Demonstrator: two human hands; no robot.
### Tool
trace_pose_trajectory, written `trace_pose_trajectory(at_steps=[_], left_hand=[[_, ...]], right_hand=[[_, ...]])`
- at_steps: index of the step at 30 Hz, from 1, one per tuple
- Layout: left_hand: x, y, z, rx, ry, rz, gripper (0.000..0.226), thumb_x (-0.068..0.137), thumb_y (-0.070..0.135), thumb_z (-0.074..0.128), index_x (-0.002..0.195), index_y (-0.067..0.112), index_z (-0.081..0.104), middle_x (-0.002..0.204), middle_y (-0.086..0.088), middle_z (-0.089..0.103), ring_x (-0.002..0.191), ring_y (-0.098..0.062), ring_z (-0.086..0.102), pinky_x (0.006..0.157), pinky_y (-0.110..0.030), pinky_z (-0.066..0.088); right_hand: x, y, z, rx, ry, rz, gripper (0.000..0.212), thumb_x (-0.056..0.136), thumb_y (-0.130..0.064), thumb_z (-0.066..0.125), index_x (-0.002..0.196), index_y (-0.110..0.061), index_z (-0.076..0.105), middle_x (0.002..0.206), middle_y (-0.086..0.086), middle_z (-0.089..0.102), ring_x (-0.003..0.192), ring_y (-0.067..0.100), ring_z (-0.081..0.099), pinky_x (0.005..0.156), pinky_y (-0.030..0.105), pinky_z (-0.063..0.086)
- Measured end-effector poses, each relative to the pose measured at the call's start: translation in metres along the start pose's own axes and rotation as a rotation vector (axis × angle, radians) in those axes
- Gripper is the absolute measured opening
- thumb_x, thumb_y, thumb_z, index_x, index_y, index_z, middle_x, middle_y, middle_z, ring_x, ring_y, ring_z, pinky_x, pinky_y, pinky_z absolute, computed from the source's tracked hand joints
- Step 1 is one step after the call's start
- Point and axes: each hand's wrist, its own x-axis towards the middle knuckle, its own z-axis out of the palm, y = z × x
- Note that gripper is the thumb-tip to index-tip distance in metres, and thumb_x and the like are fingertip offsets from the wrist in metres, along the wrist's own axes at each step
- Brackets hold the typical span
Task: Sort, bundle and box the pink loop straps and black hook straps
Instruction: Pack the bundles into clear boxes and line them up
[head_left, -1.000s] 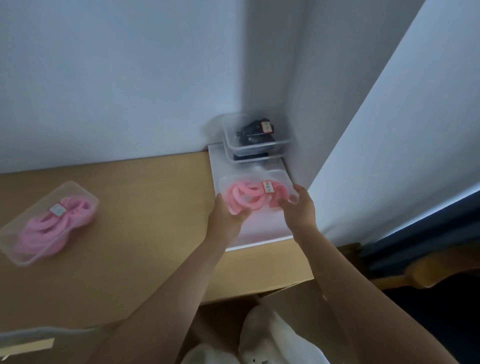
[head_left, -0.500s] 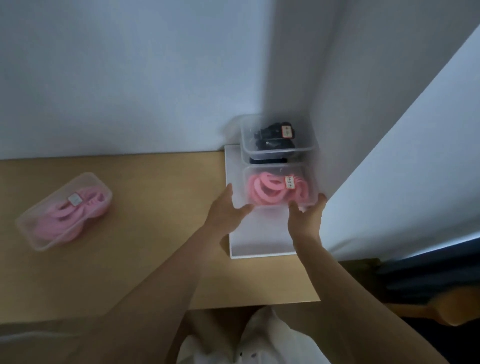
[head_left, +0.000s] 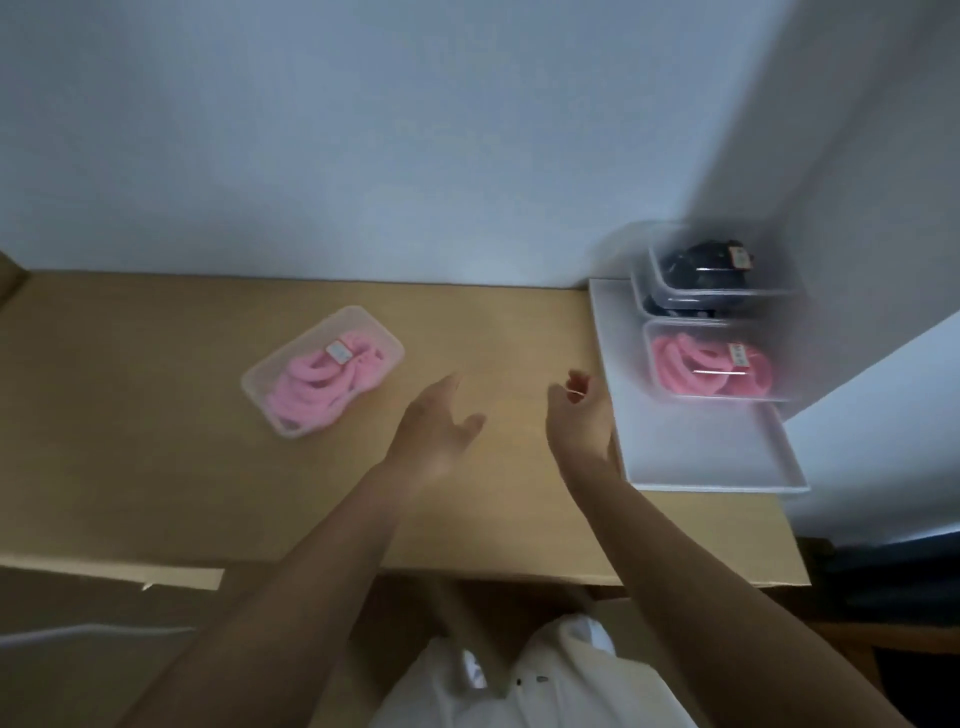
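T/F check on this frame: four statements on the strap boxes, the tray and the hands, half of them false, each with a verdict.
1. A clear box of pink straps sits on the white tray. True.
2. The left hand grips a box. False: it is open over the table, apart from every box.
3. The box of black straps stands at the tray's far end, behind the pink one. True.
4. Both pink boxes are on the tray. False: the second pink box lies on the table, to the left of the left hand.
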Motion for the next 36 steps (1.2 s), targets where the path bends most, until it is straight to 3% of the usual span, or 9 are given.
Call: trace_pose_trajectory(at_steps=[3,6,9,12,15,18,21,30,36], left_hand=[[-0.018,-0.040,-0.032,0.185,0.091,0.129,0.051,0.090,0.020,0.059,0.136,0.005,0.045,0.137,-0.016,0.050,0.131,-0.031,0.042,0.106,-0.036,0.033],[-0.026,-0.083,-0.056,0.324,0.288,0.171,0.043,0.071,0.013,0.073,0.110,-0.001,0.062,0.110,-0.021,0.064,0.110,-0.045,0.056,0.092,-0.052,0.045],[-0.031,-0.115,-0.073,0.308,0.460,0.010,0.059,0.070,0.021,0.077,0.123,0.004,0.057,0.127,-0.023,0.055,0.121,-0.045,0.047,0.098,-0.055,0.041],[-0.030,-0.131,-0.081,0.011,0.431,-0.339,0.069,0.084,0.035,0.065,0.141,0.008,0.034,0.145,-0.018,0.037,0.129,-0.035,0.039,0.100,-0.043,0.040],[-0.024,-0.136,-0.080,-0.252,0.333,-0.445,0.057,0.091,0.029,0.058,0.137,0.008,0.032,0.134,-0.014,0.052,0.116,-0.033,0.053,0.088,-0.036,0.044],[-0.022,-0.134,-0.077,-0.333,0.337,-0.432,0.056,0.093,0.021,0.056,0.141,0.009,0.030,0.131,-0.013,0.056,0.114,-0.033,0.056,0.087,-0.032,0.043],[-0.022,-0.128,-0.070,-0.357,0.349,-0.384,0.050,0.091,0.018,0.058,0.136,0.011,0.037,0.128,-0.010,0.058,0.112,-0.030,0.057,0.086,-0.029,0.043],[-0.001,-0.027,-0.006,-0.457,0.138,-0.111,0.049,0.083,0.015,0.060,0.130,0.024,0.048,0.114,0.004,0.064,0.102,-0.018,0.059,0.082,-0.030,0.047],[0.025,0.069,0.049,-0.404,0.028,0.058,0.049,0.084,0.012,0.058,0.131,0.021,0.046,0.114,-0.004,0.066,0.103,-0.028,0.062,0.084,-0.037,0.049]], right_hand=[[-0.019,-0.015,0.051,-0.125,-0.167,-0.156,0.029,0.091,-0.018,0.055,0.117,-0.006,0.056,0.104,0.004,0.060,0.098,0.019,0.057,0.080,0.022,0.040],[-0.029,-0.023,0.098,-0.258,-0.258,-0.249,0.040,0.091,-0.021,0.057,0.126,-0.003,0.051,0.123,0.013,0.055,0.111,0.023,0.053,0.094,0.029,0.039],[-0.034,-0.029,0.129,-0.287,-0.305,-0.184,0.057,0.092,-0.025,0.057,0.140,-0.004,0.034,0.143,0.013,0.036,0.129,0.027,0.040,0.107,0.034,0.031],[-0.034,-0.031,0.148,-0.196,-0.380,-0.063,0.066,0.092,-0.029,0.056,0.146,-0.008,0.025,0.151,0.011,0.029,0.135,0.027,0.035,0.110,0.038,0.032],[-0.032,-0.032,0.159,-0.023,-0.476,0.037,0.061,0.093,-0.022,0.056,0.146,-0.012,0.028,0.141,0.011,0.043,0.119,0.026,0.049,0.099,0.040,0.044],[-0.032,-0.036,0.156,0.086,-0.506,0.086,0.048,0.092,-0.015,0.056,0.137,-0.011,0.041,0.098,0.005,0.059,0.088,0.022,0.053,0.071,0.036,0.049],[-0.031,-0.031,0.139,0.100,-0.470,0.084,0.041,0.092,-0.015,0.057,0.130,-0.008,0.045,0.093,0.003,0.058,0.088,0.021,0.056,0.082,0.046,0.051],[0.002,0.004,0.001,0.207,-0.051,0.060,0.025,0.092,-0.018,0.057,0.116,-0.012,0.052,0.103,0.004,0.063,0.082,0.016,0.063,0.069,0.025,0.050],[0.029,0.017,-0.108,0.043,0.190,-0.014,0.023,0.090,-0.018,0.059,0.111,-0.012,0.056,0.102,-0.001,0.061,0.096,0.024,0.064,0.091,0.046,0.050]])
